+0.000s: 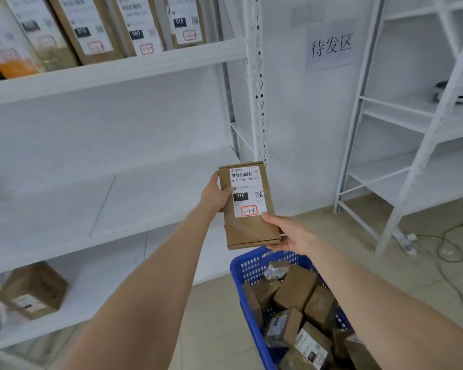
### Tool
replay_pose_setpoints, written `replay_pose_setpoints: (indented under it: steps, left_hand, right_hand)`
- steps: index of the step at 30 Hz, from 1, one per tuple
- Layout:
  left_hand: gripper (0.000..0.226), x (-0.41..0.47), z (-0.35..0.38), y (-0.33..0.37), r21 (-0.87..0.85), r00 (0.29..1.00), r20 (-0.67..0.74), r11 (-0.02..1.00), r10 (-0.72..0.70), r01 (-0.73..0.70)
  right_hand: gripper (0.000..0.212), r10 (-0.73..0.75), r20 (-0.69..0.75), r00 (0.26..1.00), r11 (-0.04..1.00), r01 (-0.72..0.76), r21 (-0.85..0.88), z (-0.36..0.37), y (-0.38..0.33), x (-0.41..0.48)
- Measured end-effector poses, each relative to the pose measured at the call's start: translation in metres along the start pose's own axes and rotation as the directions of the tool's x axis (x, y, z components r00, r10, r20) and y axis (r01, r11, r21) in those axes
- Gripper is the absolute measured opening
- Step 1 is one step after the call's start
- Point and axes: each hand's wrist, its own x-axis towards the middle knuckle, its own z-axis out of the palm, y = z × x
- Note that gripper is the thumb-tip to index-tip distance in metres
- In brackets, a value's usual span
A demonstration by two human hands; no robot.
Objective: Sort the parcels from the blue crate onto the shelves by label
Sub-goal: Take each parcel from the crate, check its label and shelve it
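Flat cardboard parcel (247, 209), white label (247, 191)

The white shipping label (247, 192) on the flat cardboard parcel (251, 232) reads "010-010-L30-551" under a barcode, "010" in white on a black box, and handwritten "3-3-1" in a red frame; the paper sign (330, 48) on the wall reads "待发区"; on the top shelf (145, 62), the brown parcel (91, 28) shows "010", the middle parcel (137, 25) "060", the rightmost parcel (183, 20) "010"; their red-framed codes are too blurred to read
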Motion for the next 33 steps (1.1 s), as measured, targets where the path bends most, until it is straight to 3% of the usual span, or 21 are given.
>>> replay_pose_setpoints:
  steps: [4,13,18,27,33]
  left_hand:
    - [0.062,-0.01,-0.005,0.002,0.031,0.999,-0.036,0.999,0.019,-0.017]
    - [0.079,-0.03,-0.037,-0.027,0.099,0.999,-0.047,0.995,-0.021,0.025]
    - [0.081,-0.04,-0.081,-0.049,0.139,0.991,-0.133,0.99,-0.003,0.021]
    - [0.073,-0.059,-0.217,-0.142,0.213,0.966,-0.252,0.97,-0.059,0.115]
    - [0.068,-0.069,-0.341,-0.204,0.282,0.956,-0.287,0.949,-0.057,0.141]
  right_hand:
    - [0.033,0.008,0.014,1.0,1.0,-0.008,-0.002,0.006,0.0,-0.004]
    - [0.037,0.052,0.092,0.994,0.993,-0.041,-0.114,0.032,0.024,-0.003]
    - [0.04,0.069,0.127,0.99,0.982,-0.045,-0.183,0.075,0.036,0.009]
    - [0.035,0.145,0.179,0.973,0.95,-0.087,-0.3,0.226,0.085,0.027]
    - [0.047,0.129,0.204,0.97,0.924,-0.042,-0.381,0.359,0.122,0.043]
